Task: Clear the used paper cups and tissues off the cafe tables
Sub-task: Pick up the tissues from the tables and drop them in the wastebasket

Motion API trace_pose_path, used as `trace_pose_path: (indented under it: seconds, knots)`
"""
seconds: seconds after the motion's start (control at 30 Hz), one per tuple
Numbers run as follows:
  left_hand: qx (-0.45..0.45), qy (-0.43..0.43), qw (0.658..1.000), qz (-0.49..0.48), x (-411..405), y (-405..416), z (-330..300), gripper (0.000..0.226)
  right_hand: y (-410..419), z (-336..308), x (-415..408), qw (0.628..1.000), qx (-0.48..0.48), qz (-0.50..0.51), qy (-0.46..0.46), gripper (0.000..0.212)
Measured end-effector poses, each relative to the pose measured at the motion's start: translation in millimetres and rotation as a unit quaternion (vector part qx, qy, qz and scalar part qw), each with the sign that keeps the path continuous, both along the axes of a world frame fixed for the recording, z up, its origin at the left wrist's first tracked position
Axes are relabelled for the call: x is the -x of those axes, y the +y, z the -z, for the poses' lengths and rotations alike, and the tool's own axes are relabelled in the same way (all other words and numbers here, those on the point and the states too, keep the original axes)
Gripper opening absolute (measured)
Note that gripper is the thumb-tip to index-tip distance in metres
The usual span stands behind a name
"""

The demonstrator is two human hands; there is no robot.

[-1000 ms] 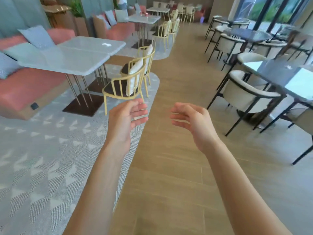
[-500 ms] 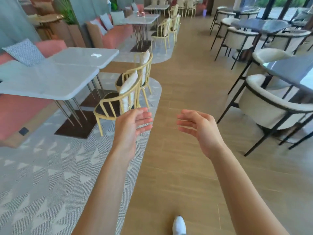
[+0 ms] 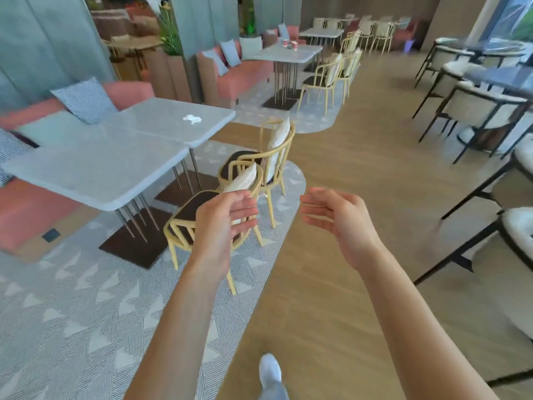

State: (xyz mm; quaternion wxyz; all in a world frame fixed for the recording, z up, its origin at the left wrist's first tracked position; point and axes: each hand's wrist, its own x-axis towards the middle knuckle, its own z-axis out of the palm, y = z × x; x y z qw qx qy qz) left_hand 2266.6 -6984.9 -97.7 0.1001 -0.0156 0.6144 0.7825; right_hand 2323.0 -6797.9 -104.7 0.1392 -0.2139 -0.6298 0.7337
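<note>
A crumpled white tissue (image 3: 191,119) lies on the grey marble table (image 3: 121,151) at the left. Farther back, two red paper cups (image 3: 290,45) stand on another grey table (image 3: 285,54). My left hand (image 3: 223,223) and my right hand (image 3: 337,219) are raised in front of me, palms facing each other, fingers relaxed, holding nothing. Both hands are well short of the near table and its tissue.
Two yellow wooden chairs (image 3: 245,183) stand between me and the near table. A pink sofa (image 3: 34,203) with cushions runs along the left. Dark tables with white black-framed chairs (image 3: 484,111) line the right. A wooden floor aisle (image 3: 360,174) runs ahead; my shoe (image 3: 269,370) shows below.
I have walked forward and turned left: the near table, its tissue and the yellow chairs are closer. My hands stay raised and empty; a foot has stepped into view.
</note>
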Motion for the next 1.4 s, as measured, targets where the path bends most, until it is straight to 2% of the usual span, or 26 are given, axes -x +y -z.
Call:
trace_pose_path:
  seconds: [0.27, 0.5, 0.87, 1.0, 1.2, 1.4]
  knots:
    - [-0.035, 0.006, 0.999, -0.001, 190.7, 102.1, -11.8, 0.019, 93.0, -24.4, 195.9, 0.999, -0.033, -0.014, 0.016, 0.02]
    - [-0.037, 0.011, 0.999, -0.023, 317.0, 172.6, -24.3, 0.018, 167.6, -38.4, 331.5, 0.999, -0.031, -0.032, 0.023, 0.02]
    - [-0.045, 0.008, 0.989, -0.141, 498.5, 304.1, -14.1, 0.026, 268.8, -29.4, 557.5, 0.983, -0.012, -0.181, 0.028, 0.027]
    - [-0.057, -0.005, 0.983, -0.174, 556.0, 348.2, -15.3, 0.022, 309.1, -40.1, 632.6, 0.973, -0.034, -0.228, 0.024, 0.026]
    - [-0.063, -0.005, 0.972, -0.227, 648.9, 375.8, -18.1, 0.02, 338.3, -47.7, 732.7, 0.962, -0.049, -0.269, 0.009, 0.024]
    - [-0.059, -0.005, 0.962, -0.268, 756.9, 369.8, -7.9, 0.018, 327.7, -34.0, 845.6, 0.951, -0.065, -0.303, 0.01, 0.026]
